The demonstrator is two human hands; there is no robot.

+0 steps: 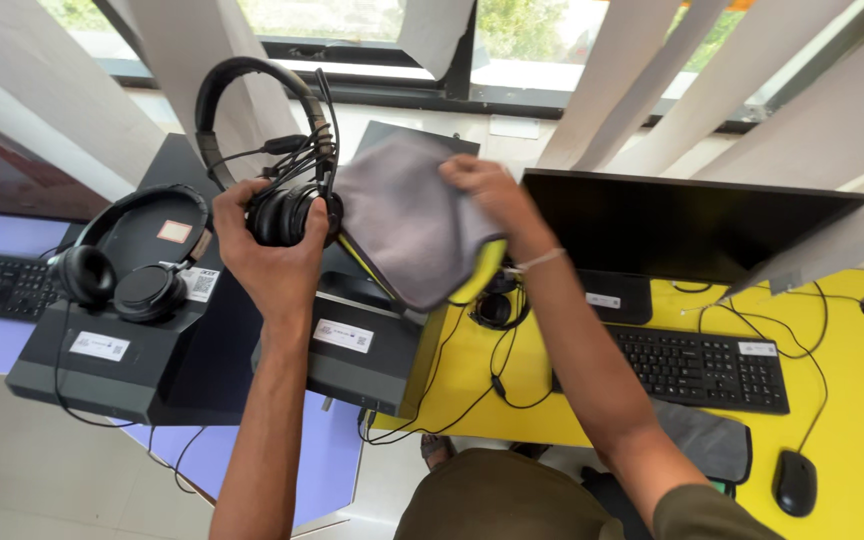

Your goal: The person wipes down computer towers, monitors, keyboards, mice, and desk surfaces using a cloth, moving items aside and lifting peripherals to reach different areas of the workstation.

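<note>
Headset (277, 150) stands upright, band up, in the left hand (272, 250), fist closed round its earcups; the cloth (407, 215), pinched in the right hand (492, 195), hangs just right, touching them.

The raised headset (272, 160) is black plastic with softly shining padded ear cushions, the cloth (407, 225) beside it is grey, matt, finely napped fabric with a yellow underside, the computer cases (102, 350) are matt dark plastic, and the yellow worktop (852, 400) is smooth laminate.
</note>
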